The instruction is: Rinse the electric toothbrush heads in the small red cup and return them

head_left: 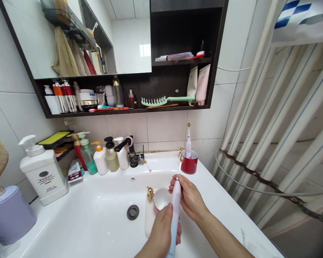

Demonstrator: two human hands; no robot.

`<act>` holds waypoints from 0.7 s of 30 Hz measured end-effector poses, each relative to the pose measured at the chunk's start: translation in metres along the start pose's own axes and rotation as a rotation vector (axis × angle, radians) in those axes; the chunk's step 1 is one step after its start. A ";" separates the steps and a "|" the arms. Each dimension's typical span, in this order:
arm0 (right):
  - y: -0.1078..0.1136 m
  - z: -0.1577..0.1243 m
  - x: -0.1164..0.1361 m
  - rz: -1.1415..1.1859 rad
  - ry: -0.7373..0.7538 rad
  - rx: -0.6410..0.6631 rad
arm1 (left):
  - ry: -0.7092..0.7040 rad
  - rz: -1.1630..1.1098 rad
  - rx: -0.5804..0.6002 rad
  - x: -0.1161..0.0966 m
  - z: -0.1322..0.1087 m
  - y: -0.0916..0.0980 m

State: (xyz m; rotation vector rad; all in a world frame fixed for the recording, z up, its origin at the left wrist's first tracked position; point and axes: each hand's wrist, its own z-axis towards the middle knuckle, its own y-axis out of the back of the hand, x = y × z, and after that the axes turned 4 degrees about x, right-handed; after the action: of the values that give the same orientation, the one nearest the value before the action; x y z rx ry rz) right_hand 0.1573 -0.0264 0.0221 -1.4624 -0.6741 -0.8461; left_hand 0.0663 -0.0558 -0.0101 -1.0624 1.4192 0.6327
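Both hands hold a pink-to-pale-blue electric toothbrush (175, 204) over the right side of the sink. My left hand (163, 227) wraps round the lower part of its handle. With the thumb and fingers of my right hand (190, 197), I grip the upper end, near the thin neck. Below lies a white cup with a red outside (161, 197) and a gold ornamental handle (150, 192); a white slab-like piece (150, 218) is under or beside it. A red cup (189, 165) stands on the sink's back right corner, with another electric toothbrush (188, 145) upright in it.
A black faucet (133, 154) rises at the back of the white sink (97, 215), whose drain (132, 212) is dark. Several pump bottles (99, 157) line the left rim. Above hangs a dark mirror shelf (134, 111); radiator pipes (282, 125) stand on the right.
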 end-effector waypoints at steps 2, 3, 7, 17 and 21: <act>0.000 0.000 -0.001 0.005 0.004 0.003 | -0.008 0.014 -0.025 0.001 -0.001 -0.002; 0.000 0.000 -0.002 0.008 0.003 0.007 | 0.022 -0.016 -0.011 0.001 -0.001 -0.003; 0.002 0.002 -0.005 0.029 -0.012 0.013 | 0.104 -0.115 0.035 0.005 0.000 -0.003; 0.004 0.003 -0.007 0.031 -0.029 0.003 | 0.085 -0.071 0.003 0.006 0.001 -0.003; 0.003 0.002 -0.006 0.047 -0.045 -0.003 | 0.158 -0.160 0.033 0.007 0.001 -0.004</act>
State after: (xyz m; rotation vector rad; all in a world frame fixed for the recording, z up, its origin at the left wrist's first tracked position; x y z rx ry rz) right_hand 0.1561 -0.0243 0.0154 -1.4982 -0.6700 -0.7808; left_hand 0.0712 -0.0582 -0.0163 -1.2072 1.4578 0.4162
